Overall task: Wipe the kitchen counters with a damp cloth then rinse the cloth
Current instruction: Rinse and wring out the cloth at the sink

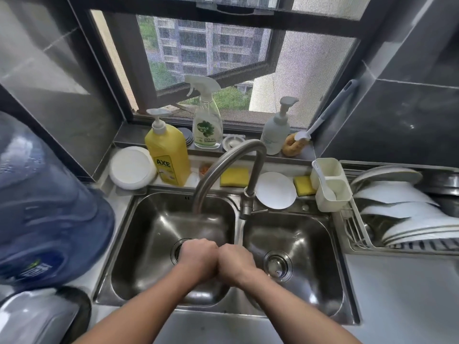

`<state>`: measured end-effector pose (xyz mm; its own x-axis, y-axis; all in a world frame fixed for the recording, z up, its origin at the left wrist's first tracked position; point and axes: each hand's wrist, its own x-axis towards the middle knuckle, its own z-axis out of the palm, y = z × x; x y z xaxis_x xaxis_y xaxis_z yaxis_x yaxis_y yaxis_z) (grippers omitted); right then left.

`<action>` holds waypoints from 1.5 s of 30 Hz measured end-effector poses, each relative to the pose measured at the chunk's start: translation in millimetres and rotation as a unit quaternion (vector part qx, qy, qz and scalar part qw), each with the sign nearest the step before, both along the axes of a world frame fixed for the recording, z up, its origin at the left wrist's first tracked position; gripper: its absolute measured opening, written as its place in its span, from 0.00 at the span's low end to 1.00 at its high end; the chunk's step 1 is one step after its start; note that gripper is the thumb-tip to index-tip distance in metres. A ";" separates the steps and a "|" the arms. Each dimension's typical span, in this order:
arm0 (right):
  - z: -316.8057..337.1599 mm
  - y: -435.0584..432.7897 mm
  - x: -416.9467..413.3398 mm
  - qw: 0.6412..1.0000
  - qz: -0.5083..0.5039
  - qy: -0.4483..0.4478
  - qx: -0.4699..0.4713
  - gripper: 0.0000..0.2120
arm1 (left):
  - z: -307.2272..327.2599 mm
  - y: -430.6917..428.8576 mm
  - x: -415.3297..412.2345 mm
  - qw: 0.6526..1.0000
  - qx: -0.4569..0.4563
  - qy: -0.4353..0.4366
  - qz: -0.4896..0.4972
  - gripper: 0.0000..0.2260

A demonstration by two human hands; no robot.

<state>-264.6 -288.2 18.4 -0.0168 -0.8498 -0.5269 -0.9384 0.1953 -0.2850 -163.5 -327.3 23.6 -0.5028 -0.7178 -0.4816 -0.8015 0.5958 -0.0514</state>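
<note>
Both hands are curled into fists, knuckles pressed together, over the left basin of the steel double sink [139,244]. My left hand [198,259] and my right hand [236,263] show only their backs. A grey, blurred cloth [210,227] shows just beyond the knuckles, below the spout of the curved faucet [231,155]. Both hands grip it, and most of it is hidden under the fists. I cannot tell whether water is running.
A big blue water jug [44,214] stands on the left counter. Behind the sink are a yellow soap bottle [169,160], a spray bottle [207,120], yellow sponges [234,177] and white plates [275,191]. A dish rack with plates [402,219] sits at right, grey counter [402,294] in front of it.
</note>
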 end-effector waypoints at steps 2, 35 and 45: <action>-0.5 -1.9 -0.5 0.997 0.043 0.031 -0.049 0.12 | -0.8 -3.2 -1.1 0.999 0.032 -0.004 0.026 0.14; 7.4 10.9 -1.9 0.745 -0.446 -0.496 0.009 0.26 | -21.8 24.5 9.8 0.805 0.033 0.533 0.259 0.11; -10.2 -3.1 17.8 0.657 -0.581 -0.480 0.028 0.22 | -32.5 13.6 32.4 0.881 -0.037 0.463 0.086 0.33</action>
<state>-246.8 -291.3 8.2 -0.2742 -0.5364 -0.7982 0.4592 0.6562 -0.5988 -131.2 -313.7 -8.9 -0.5363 -0.8341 0.1292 -0.5979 0.4835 0.6393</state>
